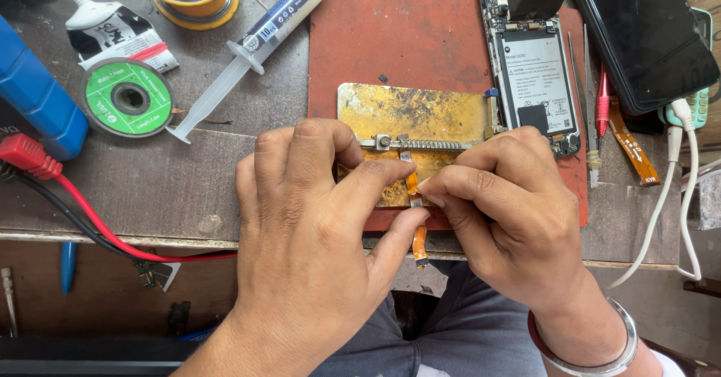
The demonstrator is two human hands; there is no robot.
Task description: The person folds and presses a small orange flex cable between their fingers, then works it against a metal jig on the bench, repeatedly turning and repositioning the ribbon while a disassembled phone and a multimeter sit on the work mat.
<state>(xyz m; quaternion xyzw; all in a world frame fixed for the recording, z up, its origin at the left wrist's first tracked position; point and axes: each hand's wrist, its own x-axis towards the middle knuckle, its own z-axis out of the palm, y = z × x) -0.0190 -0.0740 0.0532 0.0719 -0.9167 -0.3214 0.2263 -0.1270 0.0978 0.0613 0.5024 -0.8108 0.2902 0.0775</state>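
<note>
Both hands work over a stained brass holder plate [409, 110] that lies on a red mat [390, 39]. My left hand [308, 219] and my right hand [511, 204] pinch a thin orange flex cable [412, 185] between their fingertips. The cable runs from under a toothed metal clamp bar [420, 145] on the plate down past the bench edge, and its lower end [420, 248] hangs by my left thumb. Most of the cable is hidden by the fingers.
An opened phone [535, 69] with its battery showing lies at the right of the mat, a dark phone [646, 35] beyond it. Tweezers [589, 107], a red tool [602, 107], a second flex [635, 148], white cables [672, 167], a syringe [248, 46], a green spool [128, 97] and red and black leads [82, 212] surround the plate.
</note>
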